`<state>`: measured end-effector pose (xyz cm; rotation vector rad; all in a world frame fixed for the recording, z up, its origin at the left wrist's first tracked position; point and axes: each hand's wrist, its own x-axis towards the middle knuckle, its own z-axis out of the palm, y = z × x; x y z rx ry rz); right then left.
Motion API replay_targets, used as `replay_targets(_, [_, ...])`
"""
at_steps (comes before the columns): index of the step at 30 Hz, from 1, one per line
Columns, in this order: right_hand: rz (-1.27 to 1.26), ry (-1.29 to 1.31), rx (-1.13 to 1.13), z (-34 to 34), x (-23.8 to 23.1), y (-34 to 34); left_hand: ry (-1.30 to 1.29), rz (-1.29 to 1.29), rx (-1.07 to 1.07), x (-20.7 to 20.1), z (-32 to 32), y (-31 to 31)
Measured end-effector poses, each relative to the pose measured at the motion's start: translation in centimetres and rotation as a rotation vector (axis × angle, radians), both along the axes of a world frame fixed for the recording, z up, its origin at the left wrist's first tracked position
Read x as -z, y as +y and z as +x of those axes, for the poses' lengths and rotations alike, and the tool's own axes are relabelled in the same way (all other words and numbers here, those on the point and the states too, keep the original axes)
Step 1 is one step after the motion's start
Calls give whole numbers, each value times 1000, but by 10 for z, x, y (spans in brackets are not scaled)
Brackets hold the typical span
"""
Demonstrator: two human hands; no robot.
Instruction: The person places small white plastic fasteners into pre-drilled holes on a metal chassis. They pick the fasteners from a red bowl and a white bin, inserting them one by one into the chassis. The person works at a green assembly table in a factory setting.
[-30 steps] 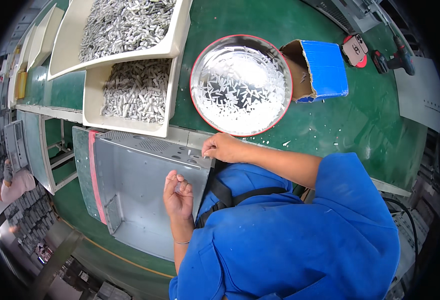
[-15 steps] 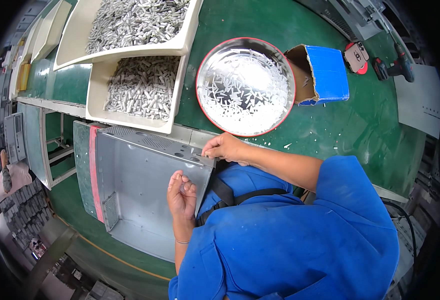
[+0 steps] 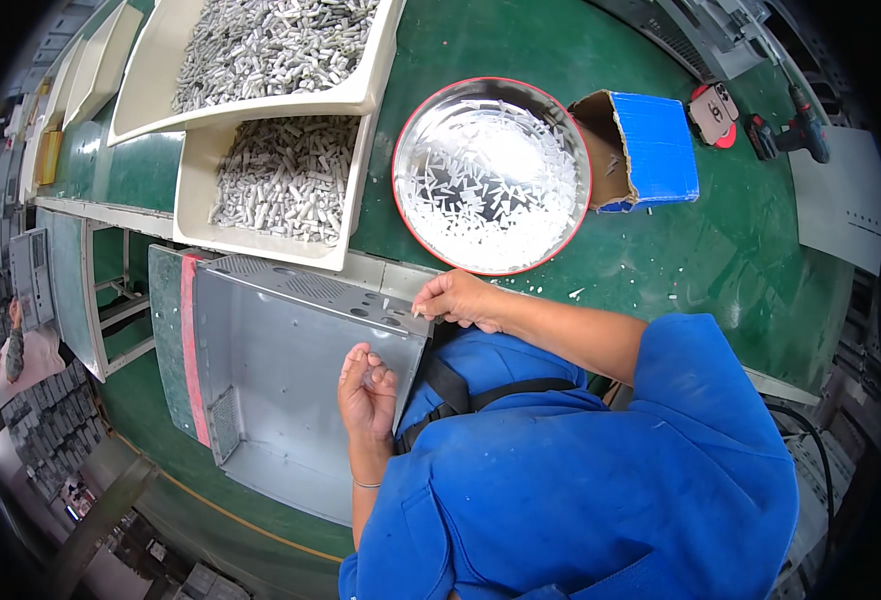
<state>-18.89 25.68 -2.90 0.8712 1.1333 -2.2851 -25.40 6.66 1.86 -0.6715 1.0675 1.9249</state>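
Observation:
A grey sheet-metal case (image 3: 291, 360) lies tilted against the bench edge, its inside facing up. Along its upper side run vent slots and several round holes. My right hand (image 3: 458, 300) is at the near corner of that side, thumb and fingers pinched on a small white strip (image 3: 418, 313) whose tip shows below the fingertips. Over the case's inside, my left hand (image 3: 368, 388) is raised with its fingers curled in. What those fingers hold, if anything, is hidden.
Past the case, a red-rimmed round metal tray (image 3: 397, 190) holds many white strips. Two cream bins (image 3: 261, 246) with small grey-white pieces stand at left. A blue cardboard box (image 3: 661, 150), a phone (image 3: 713, 110) and a cordless drill (image 3: 806, 130) sit farther right. Another person (image 3: 21, 350) works far left.
My right hand has shifted slightly right along the case's corner, and the white strip's tip now shows under its fingers. My left hand has barely moved.

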Motion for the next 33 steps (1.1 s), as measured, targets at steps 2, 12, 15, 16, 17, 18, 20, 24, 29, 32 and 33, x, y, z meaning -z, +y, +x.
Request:
replay_targets(2, [193, 77, 36, -1, 1, -7, -7, -1, -2, 0, 0, 1])
replay_targets(12, [753, 269, -336, -12, 13, -14, -11, 23, -8, -2, 0, 1])
replay_targets(15, [875, 313, -272, -11, -1, -15, 2, 60, -28, 1, 2, -6])
replay_targets(16, [850, 340, -252, -10, 1, -15, 10, 76, -34, 1, 2, -8])
replay_targets(17, [825, 366, -232, -9, 7, -15, 27, 65, -29, 0, 2, -8])
replay_targets(18, [799, 392, -212, -9, 9, -15, 44, 54, -24, -1, 3, -5])
replay_targets(20, [822, 330, -340, -11, 8, -12, 73, 42, -29, -3, 5, -4])
replay_targets(24, [959, 275, -461, -13, 0, -12, 114, 125, -6, -6, 4, -8])
replay_targets(29, [916, 489, 107, -11, -32, -16, 271, 201, 44, -21, -3, -12])
replay_targets(32, [125, 389, 312, -6, -66, -29, 462, 150, 84, -38, -5, -1])
replay_targets(33, [-130, 349, 374, -5, -70, -38, 544, 108, 115, -45, -4, 1])
